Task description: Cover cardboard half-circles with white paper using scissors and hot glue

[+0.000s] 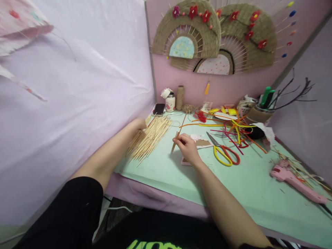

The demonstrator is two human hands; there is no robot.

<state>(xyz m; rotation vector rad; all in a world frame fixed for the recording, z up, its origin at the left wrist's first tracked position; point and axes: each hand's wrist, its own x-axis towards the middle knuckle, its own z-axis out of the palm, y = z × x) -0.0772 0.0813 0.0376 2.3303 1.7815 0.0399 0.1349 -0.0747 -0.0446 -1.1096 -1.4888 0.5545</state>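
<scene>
My left hand (140, 124) is at the far left side of a spread pile of thin bamboo sticks (151, 138). It is slightly blurred, and its fingers are turned away from view. Above the middle of the table, my right hand (186, 147) pinches a few thin brown sticks (174, 146) between thumb and fingers. One of them, longer, slants up toward the back. Partly under the right hand lie pink-edged cardboard pieces (203, 143). Beside them rest open scissors (222, 152) with one yellow and one red handle loop.
A pink glue gun (295, 185) lies at the right near stick scraps. Tangled pipe cleaners (233, 129) spread over the back right, before a pot with branches (260, 112). A phone (159, 109), a jar (170, 103) and a twine spool (180, 98) stand along the back. Fans (186, 20) hang on the wall.
</scene>
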